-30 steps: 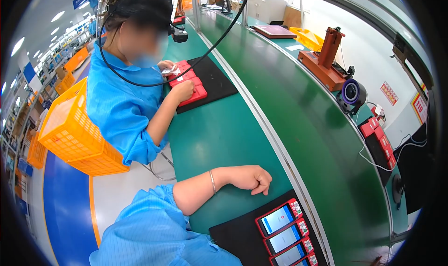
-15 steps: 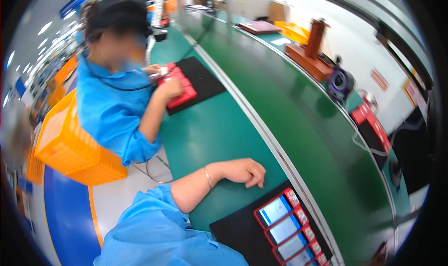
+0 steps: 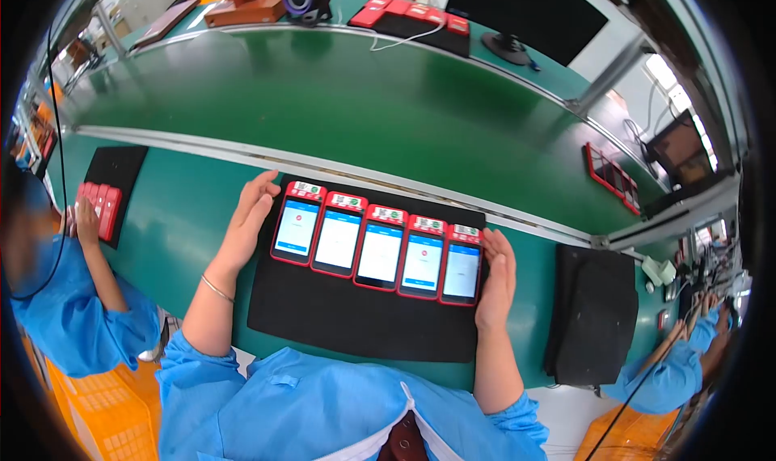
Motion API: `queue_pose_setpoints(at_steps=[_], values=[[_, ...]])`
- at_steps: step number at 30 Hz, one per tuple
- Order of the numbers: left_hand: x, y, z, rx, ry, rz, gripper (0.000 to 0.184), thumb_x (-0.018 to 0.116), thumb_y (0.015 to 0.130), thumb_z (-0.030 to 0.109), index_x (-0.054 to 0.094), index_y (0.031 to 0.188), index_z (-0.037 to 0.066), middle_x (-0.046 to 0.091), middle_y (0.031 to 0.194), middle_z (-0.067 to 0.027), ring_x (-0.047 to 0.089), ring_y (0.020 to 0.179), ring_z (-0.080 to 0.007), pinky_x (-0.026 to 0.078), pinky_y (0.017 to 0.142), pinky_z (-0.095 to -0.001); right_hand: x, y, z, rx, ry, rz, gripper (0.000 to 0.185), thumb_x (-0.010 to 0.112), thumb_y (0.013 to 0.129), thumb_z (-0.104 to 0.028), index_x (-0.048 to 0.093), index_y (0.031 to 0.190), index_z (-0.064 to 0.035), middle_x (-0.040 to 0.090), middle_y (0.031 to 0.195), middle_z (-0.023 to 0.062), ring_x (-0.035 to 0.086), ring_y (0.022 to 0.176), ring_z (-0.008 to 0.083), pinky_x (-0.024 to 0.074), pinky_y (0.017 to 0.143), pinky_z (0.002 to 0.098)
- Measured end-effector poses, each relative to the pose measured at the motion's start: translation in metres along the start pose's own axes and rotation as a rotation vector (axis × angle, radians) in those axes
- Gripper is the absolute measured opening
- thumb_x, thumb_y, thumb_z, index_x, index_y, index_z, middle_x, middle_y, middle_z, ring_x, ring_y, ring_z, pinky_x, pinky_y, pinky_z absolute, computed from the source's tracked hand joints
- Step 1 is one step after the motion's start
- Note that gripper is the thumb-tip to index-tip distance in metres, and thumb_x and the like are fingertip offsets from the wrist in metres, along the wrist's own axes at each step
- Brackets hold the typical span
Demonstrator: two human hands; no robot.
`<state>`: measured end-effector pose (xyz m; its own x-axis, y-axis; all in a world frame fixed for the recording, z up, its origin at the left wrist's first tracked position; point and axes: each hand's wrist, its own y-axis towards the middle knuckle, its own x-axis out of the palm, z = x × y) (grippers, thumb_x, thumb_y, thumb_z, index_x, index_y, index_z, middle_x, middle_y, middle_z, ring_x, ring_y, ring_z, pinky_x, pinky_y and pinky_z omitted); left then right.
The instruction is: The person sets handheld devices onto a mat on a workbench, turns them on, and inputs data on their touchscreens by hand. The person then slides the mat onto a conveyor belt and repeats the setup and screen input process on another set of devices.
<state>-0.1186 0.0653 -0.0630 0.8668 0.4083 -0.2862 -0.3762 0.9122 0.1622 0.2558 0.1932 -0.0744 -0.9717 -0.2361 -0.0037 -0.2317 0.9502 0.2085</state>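
Observation:
Several red handheld terminals with lit screens stand side by side in a slanting row on a black mat (image 3: 356, 323). My left hand (image 3: 252, 218) is at the left end of the row, its fingers stretched out beside the leftmost terminal (image 3: 297, 228). At the other end my right hand (image 3: 497, 287) lies along the outer side of the rightmost terminal (image 3: 461, 268), fingers extended. Neither hand is wrapped round anything; whether the right one touches the terminal I cannot tell. Labels with printed codes show on the terminals' top ends, and the middle terminal (image 3: 380, 251) has a mostly white screen.
A metal rail (image 3: 339, 174) runs behind the mat, with a green conveyor (image 3: 364, 97) beyond it. Folded black mats (image 3: 594, 315) lie to the right. Co-workers sit on both sides; the left one's hand (image 3: 86, 222) is on red devices. A monitor (image 3: 525, 12) stands across the conveyor.
My view has swung from the left-hand co-worker round to the row of terminals. My left hand has gone from the bare bench to the row's left end; my right hand has come into view.

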Motion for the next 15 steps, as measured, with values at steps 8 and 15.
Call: queue_pose_setpoints(at_steps=[8, 15], values=[[0.032, -0.003, 0.008, 0.082, 0.144, 0.159, 0.038, 0.043, 0.097, 0.012, 0.045, 0.134, 0.001, 0.047, 0.108, -0.0097, 0.047, 0.105, -0.0209, 0.036, 0.098, -0.0310, 0.000, 0.001, 0.002, 0.041, 0.018, 0.001, 0.048, 0.042, 0.102, -0.031, 0.042, 0.137, 0.0020, 0.049, 0.137, 0.0141, 0.045, 0.128, 0.0236, 0.0300, 0.111, 0.0371], [0.025, 0.000, 0.024, 0.077, 0.267, 0.165, 0.037, 0.046, 0.094, 0.011, 0.050, 0.130, 0.004, 0.048, 0.113, -0.0121, 0.046, 0.109, -0.0253, 0.035, 0.100, -0.0351, 0.006, 0.001, -0.038, -0.091, -0.485, 0.008, 0.041, 0.049, 0.096, -0.023, 0.051, 0.133, -0.0047, 0.045, 0.142, 0.0173, 0.042, 0.130, 0.0288, 0.0273, 0.110, 0.0425]])
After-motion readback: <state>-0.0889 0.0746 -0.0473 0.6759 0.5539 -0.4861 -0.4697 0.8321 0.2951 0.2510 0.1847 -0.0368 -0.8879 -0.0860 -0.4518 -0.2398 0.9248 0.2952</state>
